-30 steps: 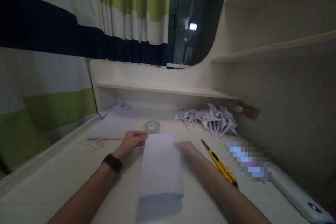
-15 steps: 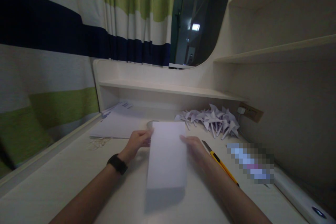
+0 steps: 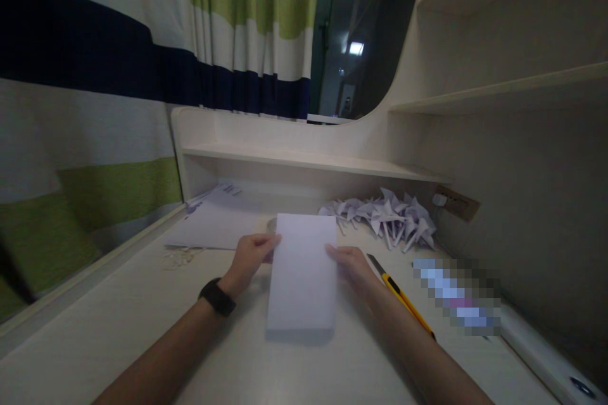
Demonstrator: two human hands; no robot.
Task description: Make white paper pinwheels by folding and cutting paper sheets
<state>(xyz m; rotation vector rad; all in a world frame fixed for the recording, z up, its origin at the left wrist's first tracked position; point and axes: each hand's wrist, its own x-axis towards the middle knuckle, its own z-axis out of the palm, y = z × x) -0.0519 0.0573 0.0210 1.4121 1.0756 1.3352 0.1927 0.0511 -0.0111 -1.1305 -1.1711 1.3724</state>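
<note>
A folded sheet of white paper is held upright, leaning, between my two hands above the desk. My left hand pinches its left edge, thumb in front and the other fingers partly hidden behind. On the opposite edge, my right hand grips the paper the same way, its thumb on the front face. Beside my right forearm lies a yellow utility knife with its blade pointing away from me. A roll of clear tape, or something like it, shows partly behind the paper.
A stack of white paper lies at the back left, with a small pile of pale strings before it. Several paper pinwheels are heaped at the back right. A blurred-out object and a white power bar line the right side.
The paper's lower edge has come up a little and its top has shifted slightly upward. Both hands keep their hold on its sides.
</note>
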